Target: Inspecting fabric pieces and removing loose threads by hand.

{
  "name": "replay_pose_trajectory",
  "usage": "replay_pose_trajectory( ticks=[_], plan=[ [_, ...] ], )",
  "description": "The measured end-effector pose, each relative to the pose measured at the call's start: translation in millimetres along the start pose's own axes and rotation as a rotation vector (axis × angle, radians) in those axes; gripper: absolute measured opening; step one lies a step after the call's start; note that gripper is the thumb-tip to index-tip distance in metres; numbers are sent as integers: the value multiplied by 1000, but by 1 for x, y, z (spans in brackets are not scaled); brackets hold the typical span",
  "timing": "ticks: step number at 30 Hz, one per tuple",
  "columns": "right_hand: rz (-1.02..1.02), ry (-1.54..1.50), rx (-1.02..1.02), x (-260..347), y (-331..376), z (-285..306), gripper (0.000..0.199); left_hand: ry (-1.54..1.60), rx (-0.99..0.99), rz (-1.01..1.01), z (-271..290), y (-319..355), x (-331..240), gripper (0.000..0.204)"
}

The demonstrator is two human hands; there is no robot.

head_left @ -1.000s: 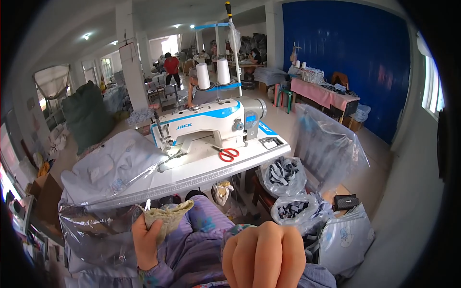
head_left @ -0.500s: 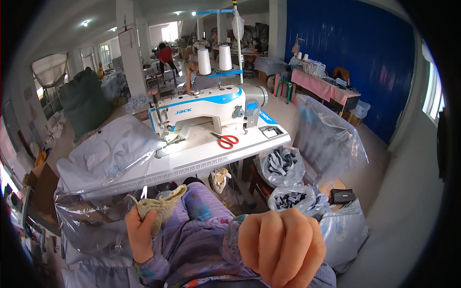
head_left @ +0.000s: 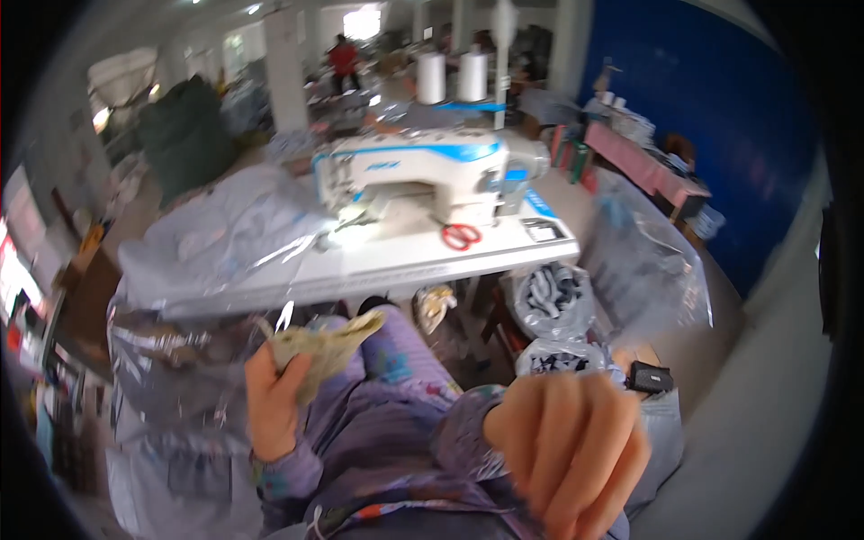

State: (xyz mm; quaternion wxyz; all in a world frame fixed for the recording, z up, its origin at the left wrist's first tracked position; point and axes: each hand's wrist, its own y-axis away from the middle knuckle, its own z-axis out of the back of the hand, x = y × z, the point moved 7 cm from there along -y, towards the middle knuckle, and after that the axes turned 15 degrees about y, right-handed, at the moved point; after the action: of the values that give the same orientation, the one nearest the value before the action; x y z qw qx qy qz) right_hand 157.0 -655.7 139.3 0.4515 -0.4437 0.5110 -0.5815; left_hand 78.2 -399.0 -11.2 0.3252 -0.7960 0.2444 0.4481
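My left hand (head_left: pixel 274 400) grips a crumpled pale camouflage-patterned piece of cloth (head_left: pixel 326 346) above my purple-patterned lap (head_left: pixel 396 405). My right hand (head_left: pixel 571 450) is raised close to the camera at lower right, fingers curled into a fist with nothing seen in it. Ahead stands a white and blue sewing machine (head_left: pixel 423 175) on a white table (head_left: pixel 387 265), with red-handled scissors (head_left: pixel 461 236) lying on the tabletop to the machine's right.
Clear plastic sheeting (head_left: pixel 216 238) covers grey fabric on the table's left side. Plastic bags of dark cloth (head_left: pixel 551 297) stand on the floor at right. Two white thread cones (head_left: pixel 450 76) rise behind the machine. A person in red (head_left: pixel 342 58) stands far back.
The view has swung and blurred. My right fist has shifted right and slightly lower in the view. My left hand keeps hold of the cloth.
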Motion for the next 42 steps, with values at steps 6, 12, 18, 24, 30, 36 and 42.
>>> replay_pose_trajectory(
  ticks=[6, 12, 18, 24, 30, 36, 42],
  plan=[
    [-469, 883, -348, -63, 50, 47, 14, 206, -10, 14, 8, -4, 6, 24],
    [-798, 1075, -34, -110, 61, 23, 16, 181, -5, 27, 17, -3, 9, 25],
    [-760, 1239, 171, -125, 62, 3, 24, -86, -15, -69, 20, -3, 6, 20],
    [-652, 1171, 297, -141, 67, -2, 27, -143, -13, -54, 12, 1, -4, 20],
    [-646, 1149, 397, -141, 70, -9, 19, -206, 8, -70, 18, -1, -2, 18],
    [-594, 1187, 440, -140, 68, -18, 18, -164, 56, -78, 12, -2, -6, 14],
    [-604, 1074, 460, -143, 75, -16, 13, -170, 96, -43, 19, 2, -6, 18]
  ],
)
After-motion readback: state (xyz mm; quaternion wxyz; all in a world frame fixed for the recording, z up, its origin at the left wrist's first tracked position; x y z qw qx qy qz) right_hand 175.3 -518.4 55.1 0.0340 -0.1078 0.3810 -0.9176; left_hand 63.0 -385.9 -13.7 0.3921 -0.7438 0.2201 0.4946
